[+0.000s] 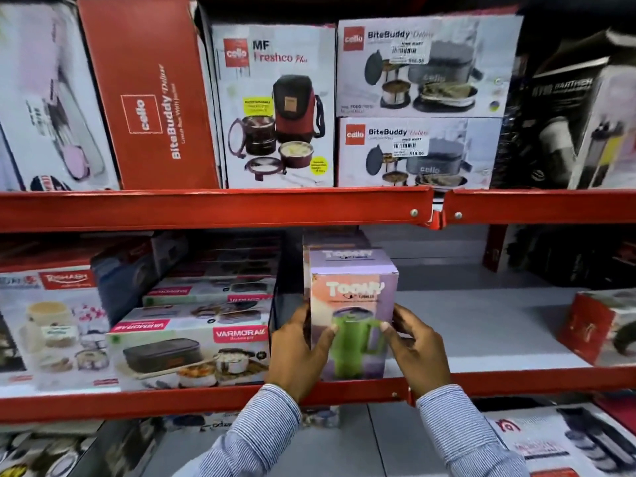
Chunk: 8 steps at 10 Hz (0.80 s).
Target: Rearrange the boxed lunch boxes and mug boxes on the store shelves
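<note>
Lilac cardboard, printed with a green handled mug and the word "Toony", forms the upright mug box (352, 315) that both hands clasp at the front edge of the middle shelf (481, 342). The left hand (298, 354) presses its fingers along the box's left side with the thumb on the front face, and the right hand (418, 346) mirrors it on the right side, so the box is pinched between the two palms, its base at the red metal shelf lip (206, 401). Right of the right hand the pale, smooth shelf board lies bare for a long stretch, reaching to a red and white box (599, 327) far out at the edge. Tight against the left hand stands a dark box edge, and beyond it a flat stack of Varmora lunch boxes (189, 346) with glossy printed fronts. Behind the held box a second box of the same kind (339, 251) sits deeper in. Above the hands a red steel beam (213, 210) with bolt heads carries the upper shelf, packed edge to edge with Cello cartons: a red BiteBuddy box (151, 98) leaning, an MF Freshco box (275, 108) upright, and two stacked BiteBuddy boxes (421, 105). Striped shirt sleeves (261, 438) cover both wrists.
</note>
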{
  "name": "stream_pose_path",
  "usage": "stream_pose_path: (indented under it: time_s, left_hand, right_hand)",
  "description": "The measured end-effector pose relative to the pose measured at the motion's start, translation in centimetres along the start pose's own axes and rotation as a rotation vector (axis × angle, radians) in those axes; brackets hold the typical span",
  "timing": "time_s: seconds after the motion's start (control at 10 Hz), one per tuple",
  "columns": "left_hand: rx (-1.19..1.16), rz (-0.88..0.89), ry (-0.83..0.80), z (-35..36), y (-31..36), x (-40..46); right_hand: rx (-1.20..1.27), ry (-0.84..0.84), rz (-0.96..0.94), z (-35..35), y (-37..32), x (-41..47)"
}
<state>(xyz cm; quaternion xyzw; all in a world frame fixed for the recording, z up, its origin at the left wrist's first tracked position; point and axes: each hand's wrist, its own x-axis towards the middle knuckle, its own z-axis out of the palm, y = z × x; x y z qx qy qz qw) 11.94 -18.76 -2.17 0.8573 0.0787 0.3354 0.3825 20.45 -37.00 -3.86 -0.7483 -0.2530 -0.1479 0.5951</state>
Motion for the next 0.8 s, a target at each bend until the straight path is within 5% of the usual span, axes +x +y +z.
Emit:
stream_pose_path:
  time_s: [0.8]
  left_hand:
    - [0.064, 0.072, -0.011, -0.9, -0.5, -0.2]
  right_hand:
    - [-0.076, -0.010, 0.041, 0.1, -0.7, -0.7]
